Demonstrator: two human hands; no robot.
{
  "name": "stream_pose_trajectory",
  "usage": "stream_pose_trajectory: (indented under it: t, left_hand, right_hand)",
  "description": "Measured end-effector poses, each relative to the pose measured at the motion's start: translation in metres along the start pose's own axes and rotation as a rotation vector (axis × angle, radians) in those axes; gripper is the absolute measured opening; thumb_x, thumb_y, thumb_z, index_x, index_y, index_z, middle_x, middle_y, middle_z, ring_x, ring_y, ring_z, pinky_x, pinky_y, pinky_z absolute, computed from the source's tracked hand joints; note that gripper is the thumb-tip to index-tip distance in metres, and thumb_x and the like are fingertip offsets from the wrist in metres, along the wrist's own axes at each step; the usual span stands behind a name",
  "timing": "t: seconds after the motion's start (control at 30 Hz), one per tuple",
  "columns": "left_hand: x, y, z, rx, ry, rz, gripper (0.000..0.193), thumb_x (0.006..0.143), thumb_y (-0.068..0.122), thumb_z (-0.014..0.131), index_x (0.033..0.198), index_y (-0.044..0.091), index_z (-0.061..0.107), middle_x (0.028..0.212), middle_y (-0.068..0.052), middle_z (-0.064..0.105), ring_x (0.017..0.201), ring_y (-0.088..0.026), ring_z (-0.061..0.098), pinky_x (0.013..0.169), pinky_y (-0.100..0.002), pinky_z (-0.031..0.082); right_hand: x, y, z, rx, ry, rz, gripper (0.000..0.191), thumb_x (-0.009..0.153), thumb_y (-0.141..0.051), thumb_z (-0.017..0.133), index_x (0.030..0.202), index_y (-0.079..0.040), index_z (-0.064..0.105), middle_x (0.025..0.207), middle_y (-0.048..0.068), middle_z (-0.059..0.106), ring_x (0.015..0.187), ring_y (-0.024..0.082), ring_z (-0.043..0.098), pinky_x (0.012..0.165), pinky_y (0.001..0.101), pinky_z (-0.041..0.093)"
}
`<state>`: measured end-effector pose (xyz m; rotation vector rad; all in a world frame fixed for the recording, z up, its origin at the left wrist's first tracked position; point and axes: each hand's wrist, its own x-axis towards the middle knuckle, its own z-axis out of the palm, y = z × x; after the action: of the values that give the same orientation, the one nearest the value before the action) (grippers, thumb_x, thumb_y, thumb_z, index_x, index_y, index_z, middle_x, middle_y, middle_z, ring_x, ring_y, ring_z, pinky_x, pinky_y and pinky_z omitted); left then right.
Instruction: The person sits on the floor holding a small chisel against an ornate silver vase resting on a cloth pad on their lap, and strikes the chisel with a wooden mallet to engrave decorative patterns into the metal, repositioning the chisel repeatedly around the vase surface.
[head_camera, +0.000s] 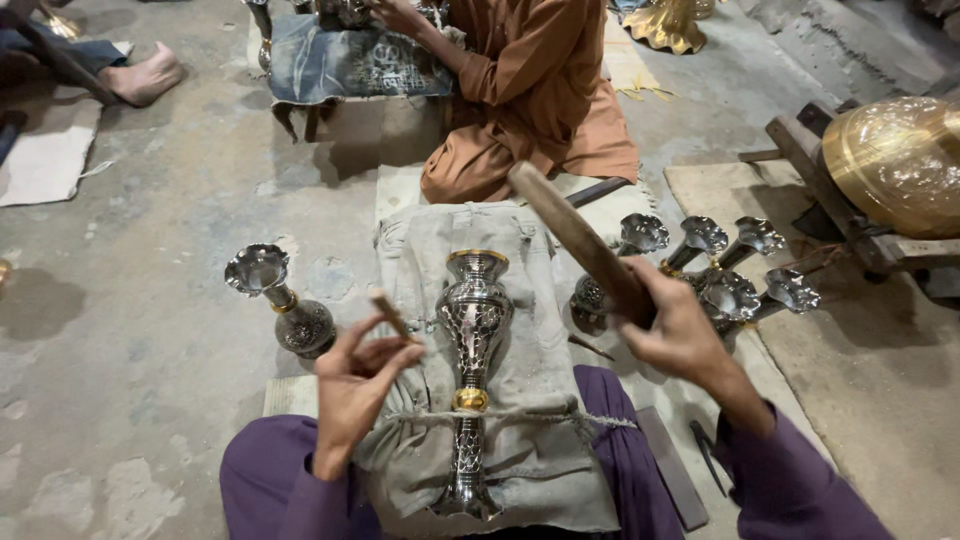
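A tall engraved silver vase (473, 350) with gold bands lies on a grey cloth pad (530, 420) across my lap, tied down by a cord at its lower gold ring. My left hand (352, 390) pinches a short thin chisel (390, 316) just left of the vase's belly. To the right of the vase, my right hand (678, 332) is raised and grips a long wooden stick (575, 238) that slants up toward the left.
One silver vase (280, 300) stands on the concrete floor at left. Several more vases (722, 270) lie clustered at right. A person in orange (530, 100) sits ahead at a cloth-covered block. A large brass bowl (895, 160) rests on a wooden frame at far right.
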<state>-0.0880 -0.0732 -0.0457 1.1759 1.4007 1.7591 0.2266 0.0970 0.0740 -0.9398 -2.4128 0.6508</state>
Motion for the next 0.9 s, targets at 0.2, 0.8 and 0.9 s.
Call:
stream_pose_trajectory:
  t: [0.2,0.8,0.9]
  left_hand:
    - [0.042,0.019,0.048,0.032,-0.42,-0.011,0.05,0.086,0.001,0.075,0.134,0.006,0.061,0.102,-0.013,0.081,0.093,-0.019,0.079,0.084,-0.032,0.067]
    - [0.049,0.038,0.084,0.44,-0.536,0.176,0.052,0.084,0.001,0.075,0.134,0.011,0.062,0.093,-0.013,0.08,0.088,-0.019,0.082,0.072,-0.031,0.062]
    - [0.048,0.038,0.082,0.473,-0.52,0.178,0.051,0.085,0.001,0.075,0.134,0.011,0.063,0.094,-0.014,0.08,0.087,-0.02,0.081,0.072,-0.032,0.062]
  right_hand:
    - [-0.039,0.019,0.029,0.268,0.065,-0.051,0.06,0.082,-0.012,0.08,0.135,-0.004,0.053,0.089,0.007,0.072,0.078,0.017,0.072,0.075,0.0345,0.062]
    - [-0.05,0.072,0.037,-0.059,0.141,0.238,0.038,0.079,-0.02,0.088,0.11,-0.006,0.071,0.085,0.011,0.075,0.074,0.021,0.071,0.066,0.037,0.056]
    - [-0.047,0.073,0.04,-0.314,0.112,0.123,0.039,0.076,-0.01,0.082,0.113,-0.008,0.071,0.1,0.008,0.075,0.078,0.024,0.074,0.066,0.0395,0.058]
